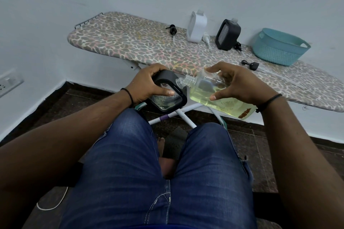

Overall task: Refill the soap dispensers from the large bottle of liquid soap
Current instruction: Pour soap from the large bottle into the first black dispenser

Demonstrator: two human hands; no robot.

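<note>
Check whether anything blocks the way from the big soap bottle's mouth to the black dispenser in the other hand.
Nothing visible does. The soap bottle, uncapped, points its mouth at the black dispenser; the dispenser's own opening cannot be made out.

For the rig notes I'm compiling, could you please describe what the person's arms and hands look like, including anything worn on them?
Both forearms are bare, with no sleeves or gloves in view. The left hand has a thin black beaded bracelet at its wrist. The right hand has a thin black cord band around its wrist. No rings or watch are visible.
</note>
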